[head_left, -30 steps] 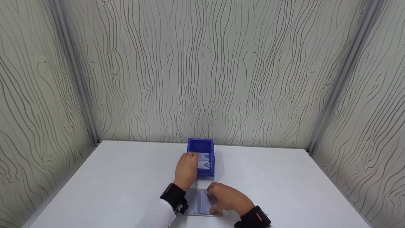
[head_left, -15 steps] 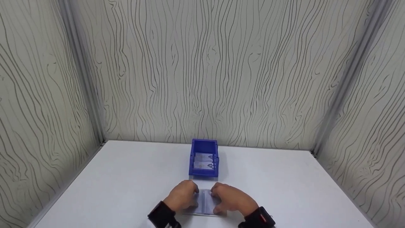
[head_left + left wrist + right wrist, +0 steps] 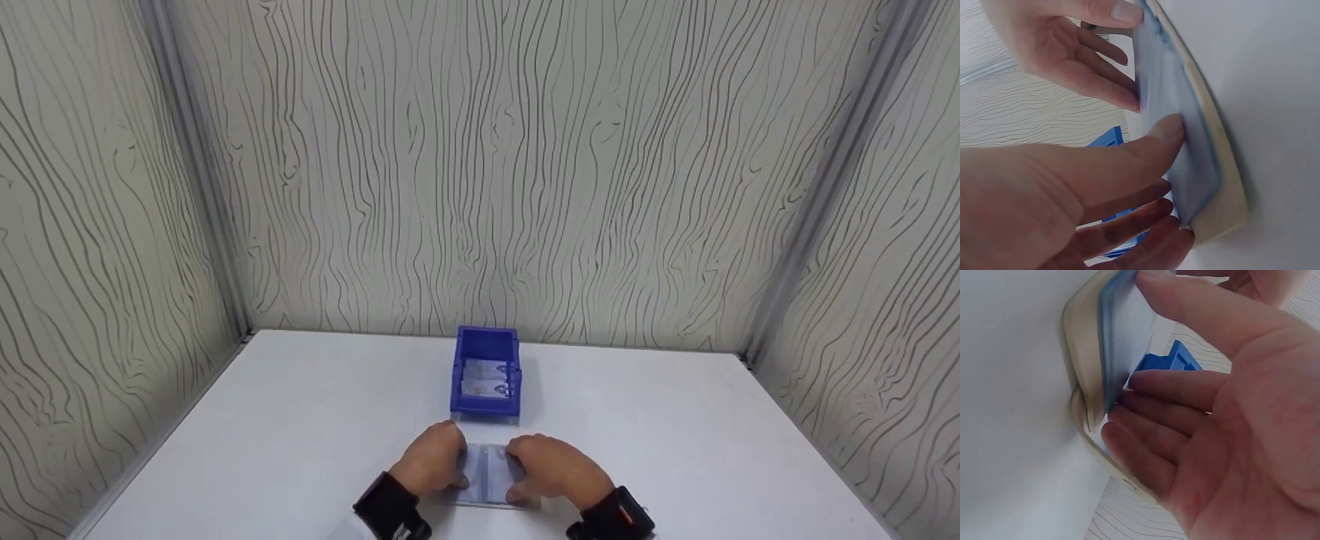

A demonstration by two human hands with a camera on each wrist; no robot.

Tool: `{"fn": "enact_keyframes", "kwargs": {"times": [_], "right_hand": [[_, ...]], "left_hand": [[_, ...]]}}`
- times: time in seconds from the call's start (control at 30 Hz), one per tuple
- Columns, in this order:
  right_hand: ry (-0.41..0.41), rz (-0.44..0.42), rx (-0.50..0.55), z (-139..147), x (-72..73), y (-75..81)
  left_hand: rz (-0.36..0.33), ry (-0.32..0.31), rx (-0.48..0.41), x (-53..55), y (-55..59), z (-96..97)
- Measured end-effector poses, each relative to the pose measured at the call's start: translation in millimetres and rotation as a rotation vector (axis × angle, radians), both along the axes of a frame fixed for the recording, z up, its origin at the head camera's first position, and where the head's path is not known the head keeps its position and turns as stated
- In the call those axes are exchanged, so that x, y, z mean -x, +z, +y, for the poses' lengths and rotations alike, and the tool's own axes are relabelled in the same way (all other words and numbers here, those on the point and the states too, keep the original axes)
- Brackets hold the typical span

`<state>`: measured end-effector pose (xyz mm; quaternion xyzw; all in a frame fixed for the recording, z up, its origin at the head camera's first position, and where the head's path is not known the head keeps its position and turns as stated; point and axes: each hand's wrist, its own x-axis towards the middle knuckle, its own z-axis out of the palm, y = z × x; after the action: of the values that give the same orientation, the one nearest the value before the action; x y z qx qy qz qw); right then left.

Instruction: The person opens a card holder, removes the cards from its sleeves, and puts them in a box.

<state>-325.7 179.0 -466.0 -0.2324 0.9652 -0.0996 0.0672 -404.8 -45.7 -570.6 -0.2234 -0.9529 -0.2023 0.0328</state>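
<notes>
A card holder [image 3: 493,474] with bluish clear sleeves and a cream cover lies unfolded on the white table, its centre fold pointing away from me. On its left half, my left hand [image 3: 430,463] grips the side, the thumb on the sleeve and the fingertips at the far edge. My right hand [image 3: 561,472] holds the opposite side, also thumb on the sleeve. In the left wrist view both hands are around the holder [image 3: 1199,149]. The right wrist view shows part of the cream cover [image 3: 1081,343] bent away under the right fingers. Whether anything sits inside the sleeves, I cannot tell.
Just beyond the hands stands a blue plastic bin [image 3: 484,406] with pale printed cards or notes [image 3: 484,388] in it. White tabletop [image 3: 315,405] extends to both sides. Wood-patterned panels [image 3: 480,187] close in the back and sides.
My left hand has come back from the bin's left side to the left half of the card holder. The right hand has stayed on the right half throughout.
</notes>
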Motion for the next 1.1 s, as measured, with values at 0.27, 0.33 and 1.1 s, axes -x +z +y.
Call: {"fn": "enact_keyframes", "kwargs": {"times": [0.27, 0.33, 1.1], "right_hand": [[-0.012, 0.006, -0.102, -4, -0.5, -3.0], [0.0, 0.022, -0.106, -5, -2.3, -1.6], [0.117, 0.03, -0.037, -5, -3.6, 10.2]], "left_hand": [[-0.015, -0.016, -0.025, -17.1, 19.5, 0.0], [-0.032, -0.012, -0.033, -15.8, 19.7, 0.5], [0.014, -0.008, 0.033, -0.7, 3.7, 0.7]]}}
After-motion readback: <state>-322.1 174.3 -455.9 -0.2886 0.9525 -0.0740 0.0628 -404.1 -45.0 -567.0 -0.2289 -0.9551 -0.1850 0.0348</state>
